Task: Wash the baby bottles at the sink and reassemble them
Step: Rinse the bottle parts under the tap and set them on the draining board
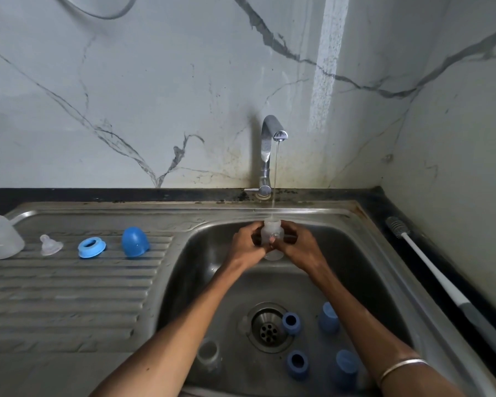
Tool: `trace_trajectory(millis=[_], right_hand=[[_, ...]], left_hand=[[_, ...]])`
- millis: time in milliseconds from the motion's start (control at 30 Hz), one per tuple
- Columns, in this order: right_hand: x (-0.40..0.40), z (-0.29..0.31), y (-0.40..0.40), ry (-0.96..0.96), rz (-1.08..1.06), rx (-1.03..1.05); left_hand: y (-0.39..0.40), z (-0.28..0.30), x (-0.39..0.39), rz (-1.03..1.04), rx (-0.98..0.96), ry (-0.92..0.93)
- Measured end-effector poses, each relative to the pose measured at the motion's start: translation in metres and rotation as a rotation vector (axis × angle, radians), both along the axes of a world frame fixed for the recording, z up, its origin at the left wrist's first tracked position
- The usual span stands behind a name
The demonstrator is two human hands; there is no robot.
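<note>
Clear bottle (272, 233) upright under tap stream, over sink basin (201, 270).

Single head-worn view, forward and down, close over the sink (312, 217) against the wall (155, 96).

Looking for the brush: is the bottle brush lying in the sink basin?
No, the bottle brush lies on the dark counter right of the sink, outside the basin.

Dim, bluish light; wide-angle bowing at edges.
</note>
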State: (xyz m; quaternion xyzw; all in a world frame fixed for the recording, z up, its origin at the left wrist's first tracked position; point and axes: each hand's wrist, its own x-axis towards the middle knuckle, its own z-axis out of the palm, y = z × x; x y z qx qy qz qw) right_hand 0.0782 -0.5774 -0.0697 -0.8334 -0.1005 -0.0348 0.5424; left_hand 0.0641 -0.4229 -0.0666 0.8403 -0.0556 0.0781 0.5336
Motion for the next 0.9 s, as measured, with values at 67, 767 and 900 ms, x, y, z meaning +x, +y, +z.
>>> trace_trajectory(millis=[67, 767, 900], right_hand=[[-0.001, 0.001, 0.0, -0.007, 0.002, -0.009], [-0.014, 0.012, 0.002, -0.05, -0.017, 0.051], [-0.018, 0.013, 0.008, -0.07, -0.001, -0.04]], left_hand=[[0.0, -0.001, 0.001, -0.001, -0.006, 0.009], [0.021, 0.015, 0.002, 0.116, -0.565, 0.182], [0.018, 0.014, 0.001, 0.126, -0.396, 0.149]])
